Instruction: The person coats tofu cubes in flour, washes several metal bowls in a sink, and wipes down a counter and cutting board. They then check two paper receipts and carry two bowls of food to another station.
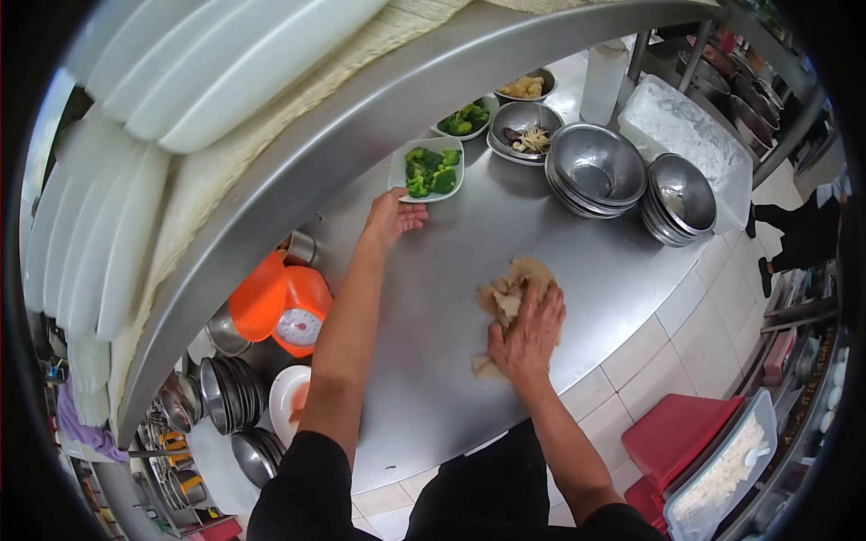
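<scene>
My left hand is at the near edge of a white square bowl of broccoli, its fingers stretched out below the rim and the thumb side against it. On the steel table, my right hand presses down on a crumpled tan cloth, fingers bent over it. Behind the first bowl stands a second dish of broccoli. To its right, a steel bowl holds pale strips and dark pieces.
Stacked steel bowls and a frosty plastic tub stand at the back right. An orange scale is at left. A shelf edge with white plates arches overhead. A person stands at far right.
</scene>
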A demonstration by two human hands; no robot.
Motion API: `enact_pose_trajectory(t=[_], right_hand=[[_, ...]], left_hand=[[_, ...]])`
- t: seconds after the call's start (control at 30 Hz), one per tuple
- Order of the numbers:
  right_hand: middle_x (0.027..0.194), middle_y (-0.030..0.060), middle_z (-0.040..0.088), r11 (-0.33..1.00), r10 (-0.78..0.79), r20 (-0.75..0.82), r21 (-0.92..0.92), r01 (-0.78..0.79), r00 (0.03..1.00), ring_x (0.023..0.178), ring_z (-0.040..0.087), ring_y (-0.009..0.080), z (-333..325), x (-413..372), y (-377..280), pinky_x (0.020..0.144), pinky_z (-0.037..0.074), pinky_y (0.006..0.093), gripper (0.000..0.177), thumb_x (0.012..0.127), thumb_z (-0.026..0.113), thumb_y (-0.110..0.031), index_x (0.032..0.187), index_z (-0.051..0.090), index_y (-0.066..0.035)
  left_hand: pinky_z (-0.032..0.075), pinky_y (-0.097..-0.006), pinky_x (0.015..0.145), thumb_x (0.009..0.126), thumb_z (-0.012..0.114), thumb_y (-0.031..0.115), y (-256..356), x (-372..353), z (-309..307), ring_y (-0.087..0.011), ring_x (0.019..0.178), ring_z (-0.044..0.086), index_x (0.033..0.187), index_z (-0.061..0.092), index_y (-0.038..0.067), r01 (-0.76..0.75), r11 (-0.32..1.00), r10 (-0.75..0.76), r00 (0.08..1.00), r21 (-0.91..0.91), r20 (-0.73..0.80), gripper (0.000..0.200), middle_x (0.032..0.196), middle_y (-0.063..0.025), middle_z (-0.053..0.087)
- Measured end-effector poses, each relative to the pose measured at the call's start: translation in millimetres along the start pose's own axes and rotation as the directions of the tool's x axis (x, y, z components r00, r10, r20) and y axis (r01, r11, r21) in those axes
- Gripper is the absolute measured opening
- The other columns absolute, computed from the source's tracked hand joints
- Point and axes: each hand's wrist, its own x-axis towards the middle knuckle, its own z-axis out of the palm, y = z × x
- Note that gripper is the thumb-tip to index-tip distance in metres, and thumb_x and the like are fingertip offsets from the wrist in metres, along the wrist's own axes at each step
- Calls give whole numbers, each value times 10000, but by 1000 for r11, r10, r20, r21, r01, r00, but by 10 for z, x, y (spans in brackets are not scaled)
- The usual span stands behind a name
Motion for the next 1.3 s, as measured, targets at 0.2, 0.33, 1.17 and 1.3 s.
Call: enact_pose_trajectory(t=[0.2, 0.33, 1.17, 1.3], right_hand=[[1270, 300, 310, 995, -103, -98, 2, 103, 990, 1188, 292, 453, 510, 917, -64, 1008, 206, 518, 676, 695, 583, -217, 1270, 341, 44], [1229, 284, 373, 975, -216, -143, 30, 222, 966, 1165, 327, 430, 767, 1429, -246, 991, 232, 503, 609, 722, 549, -215, 1243, 376, 49], [1042, 115, 593, 525, -782, 75, 616, 588, 619, 960, 553, 296, 1957, 1946, -1457, 857, 430, 396, 374, 688, 617, -226, 1029, 594, -72], [1014, 84, 618, 454, -841, 140, 709, 540, 523, 932, 576, 278, 1778, 1427, -1424, 838, 452, 381, 361, 666, 644, -234, 999, 620, -99]], left_hand=[[508, -346, 508, 754, 391, 45, -140, 53, -47, -254, 619, 605, 1060, 462, -105, -185, 978, 202, 955, 95, -217, 348, 814, -206, 591], [497, -318, 460, 756, 394, 37, -173, -719, -118, -246, 578, 601, 1012, 502, -106, -313, 943, 334, 873, 116, -356, 312, 811, -201, 591], [489, -316, 370, 702, 400, -12, -496, -2938, 18, -302, 508, 601, 995, 480, -193, -302, 951, 262, 694, 59, -671, 353, 776, -252, 604], [510, -325, 440, 739, 382, -13, -246, -2263, -180, -296, 563, 612, 1022, 459, -181, -338, 941, 284, 773, 11, -568, 337, 816, -256, 596]])
